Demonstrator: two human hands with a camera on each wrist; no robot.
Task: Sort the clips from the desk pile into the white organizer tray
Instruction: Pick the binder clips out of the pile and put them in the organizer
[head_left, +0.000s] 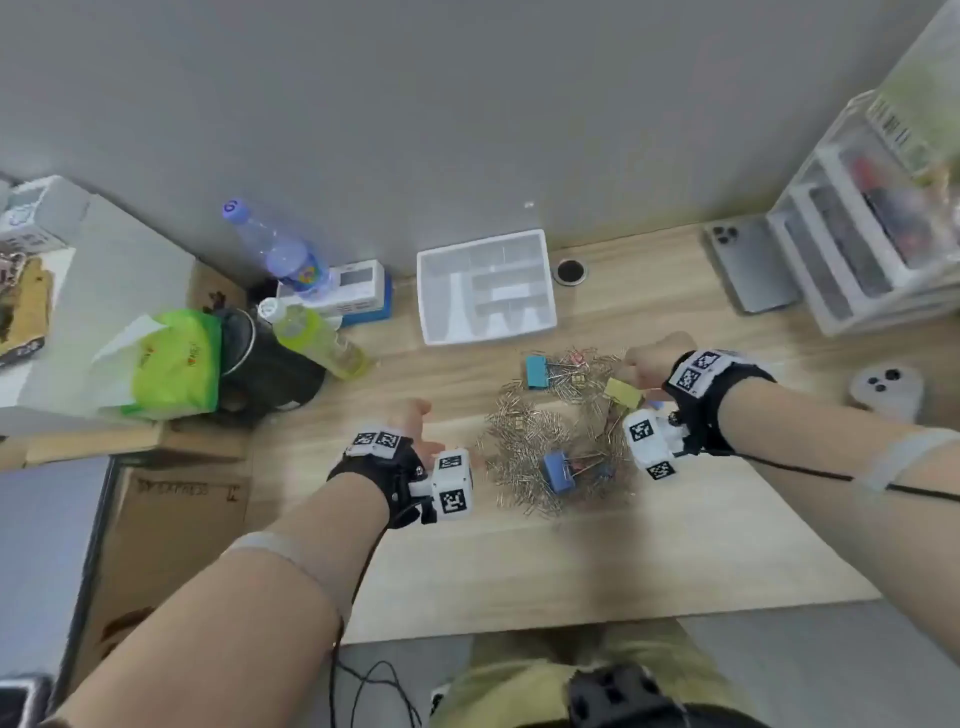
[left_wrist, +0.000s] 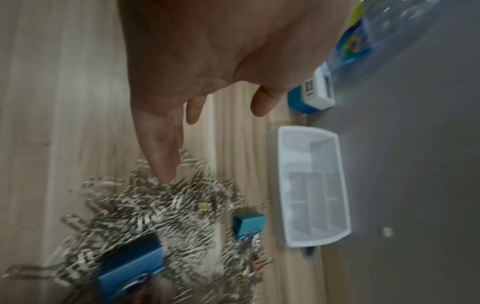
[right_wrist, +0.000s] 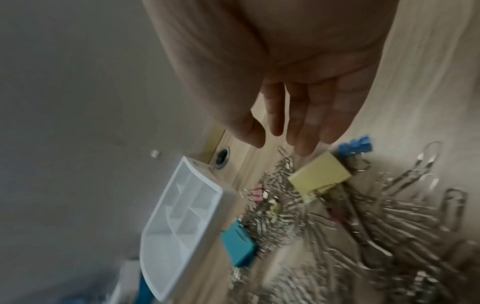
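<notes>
pile: a big heap of silver paper clips (head_left: 540, 447) sits mid-counter (head_left: 649, 545), with chunky binder clips mixed in: teal (head_left: 536, 372), yellow (head_left: 623, 393) and blue (head_left: 559, 472)
tray: the white organizer tray (head_left: 546, 291) sits just behind the pile by the wall, and its compartments look empty from here, so I'd say sorting has barely started
left hand: the left hand (head_left: 415, 426) hovers at the pile's left edge, fingers (left_wrist: 163, 164) straight and holding nothing, tips right at the paper clips
right hand: the right hand (head_left: 647, 361) is over the far right side, fingers (right_wrist: 306, 123) loose and spread just above the yellow one, nothing gripped
how I'd do it: grab the big binder clips first, they're easy pinches, one per hand, by the body rather than the wire handles
watch out: the paper clips look tangled, so lift slowly or a chain tags along
</notes>
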